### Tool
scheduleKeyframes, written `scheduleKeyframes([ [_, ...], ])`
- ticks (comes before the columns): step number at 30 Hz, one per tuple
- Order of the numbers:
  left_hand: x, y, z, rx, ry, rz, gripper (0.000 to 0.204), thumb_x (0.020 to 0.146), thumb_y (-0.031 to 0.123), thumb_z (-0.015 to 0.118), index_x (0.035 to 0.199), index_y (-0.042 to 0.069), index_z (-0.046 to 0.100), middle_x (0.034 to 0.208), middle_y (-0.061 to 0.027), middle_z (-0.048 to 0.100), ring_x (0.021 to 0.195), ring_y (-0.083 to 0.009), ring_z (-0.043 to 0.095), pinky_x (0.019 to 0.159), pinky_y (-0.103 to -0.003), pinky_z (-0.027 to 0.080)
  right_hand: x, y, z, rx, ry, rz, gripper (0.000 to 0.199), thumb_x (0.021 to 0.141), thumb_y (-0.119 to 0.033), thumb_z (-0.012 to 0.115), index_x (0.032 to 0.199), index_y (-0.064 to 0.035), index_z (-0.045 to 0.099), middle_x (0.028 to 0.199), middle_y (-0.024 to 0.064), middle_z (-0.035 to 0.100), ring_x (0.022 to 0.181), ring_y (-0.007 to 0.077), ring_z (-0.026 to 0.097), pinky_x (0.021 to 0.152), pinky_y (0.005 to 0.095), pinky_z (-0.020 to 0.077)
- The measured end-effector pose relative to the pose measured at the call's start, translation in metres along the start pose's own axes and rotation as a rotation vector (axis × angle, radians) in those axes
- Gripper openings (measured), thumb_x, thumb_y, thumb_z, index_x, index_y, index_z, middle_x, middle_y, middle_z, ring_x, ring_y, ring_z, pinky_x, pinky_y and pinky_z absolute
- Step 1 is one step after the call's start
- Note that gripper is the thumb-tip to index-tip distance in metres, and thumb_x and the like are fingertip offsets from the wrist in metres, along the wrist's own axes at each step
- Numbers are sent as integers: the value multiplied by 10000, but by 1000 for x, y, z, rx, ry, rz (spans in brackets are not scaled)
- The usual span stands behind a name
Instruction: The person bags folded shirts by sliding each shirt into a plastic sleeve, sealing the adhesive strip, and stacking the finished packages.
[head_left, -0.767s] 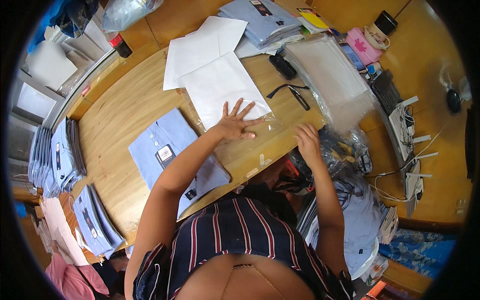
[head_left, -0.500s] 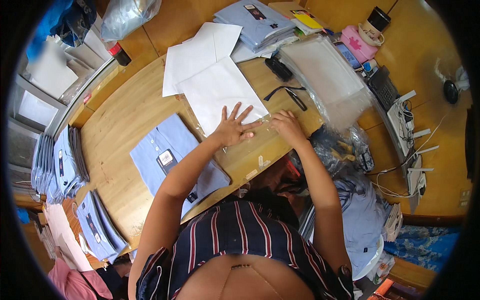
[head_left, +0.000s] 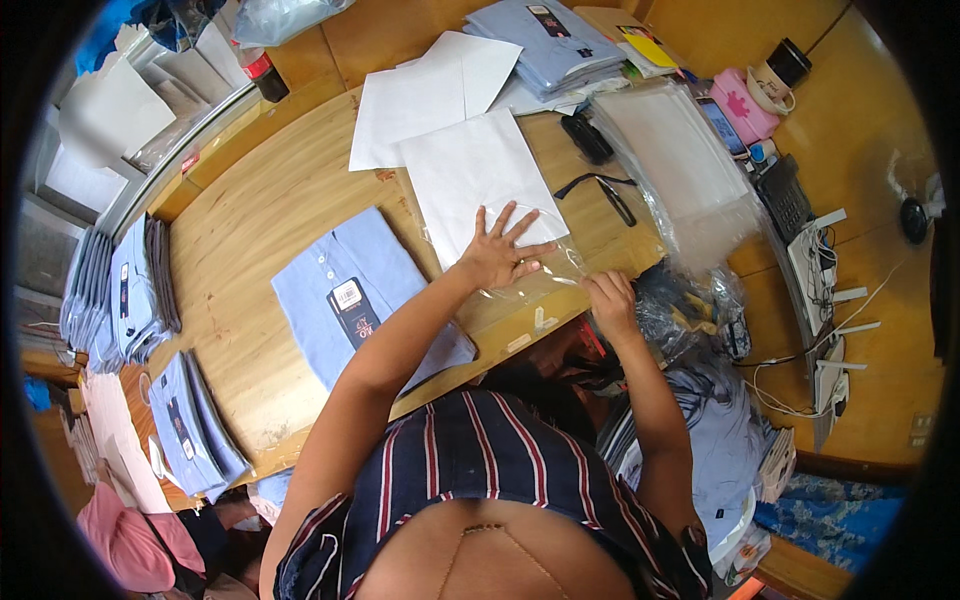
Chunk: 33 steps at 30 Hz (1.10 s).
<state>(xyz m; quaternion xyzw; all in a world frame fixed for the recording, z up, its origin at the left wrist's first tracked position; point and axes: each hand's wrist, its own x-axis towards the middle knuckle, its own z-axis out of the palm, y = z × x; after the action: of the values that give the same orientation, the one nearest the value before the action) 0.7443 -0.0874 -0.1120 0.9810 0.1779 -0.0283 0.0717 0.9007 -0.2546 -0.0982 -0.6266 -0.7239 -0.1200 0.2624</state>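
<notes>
"What is done on the surface, and what is left?"

"Along the left edge of my table sit stacks of folded shirts. Further right, by the near edge, one blue shirt lies folded and tagged; I'd call its folding done. Right of it, a white sheet lies flat with a clear bag, inside or on top, I cannot tell. The bag is wrinkled, so I judge flattening is left."

"And your fingers?"

"My left hand is spread wide, palm down across the sheet's near edge, gripping nothing. My right hand has fingers bunched at the bag's corner, by the table's near edge; whether they pinch it, I cannot tell."
</notes>
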Motion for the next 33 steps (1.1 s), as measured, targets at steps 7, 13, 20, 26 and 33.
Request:
scheduleKeyframes([
  [7,0,-2,-21,-239,39,17,471,829,568,156,1269,423,245,1403,-27,61,1279,-327,20,956,-605,2,-5,-17,-30,141,20,439,415,614,-135,662,1009,-86,547,1003,93,489,956,251,455,813,384,333],
  [13,-16,-37,-21,-16,153,-120,472,824,571,196,1267,416,256,1397,5,111,1276,-323,55,953,-612,24,50,-37,-24,-63,-211,207,522,633,-157,652,1127,-137,486,1124,55,464,1071,226,389,903,478,216],
  [20,-15,-40,5,74,131,-187,471,821,576,206,1261,420,268,1394,8,123,1277,-309,58,953,-611,59,68,-23,13,39,-512,42,147,670,-88,587,817,-86,585,807,13,559,918,160,489,888,466,240],
  [26,-10,-32,2,40,106,-174,479,820,578,197,1267,418,252,1396,9,115,1278,-319,44,942,-623,50,24,-37,-1,9,-82,-7,50,644,-61,590,688,-82,580,707,1,529,797,155,514,859,426,275],
  [33,-11,-37,7,43,116,-216,476,825,568,186,1276,418,226,1398,0,107,1276,-332,19,933,-639,33,9,-67,-37,-34,-28,296,503,623,-199,671,1093,-144,501,1076,46,443,1029,213,424,901,471,206],
])
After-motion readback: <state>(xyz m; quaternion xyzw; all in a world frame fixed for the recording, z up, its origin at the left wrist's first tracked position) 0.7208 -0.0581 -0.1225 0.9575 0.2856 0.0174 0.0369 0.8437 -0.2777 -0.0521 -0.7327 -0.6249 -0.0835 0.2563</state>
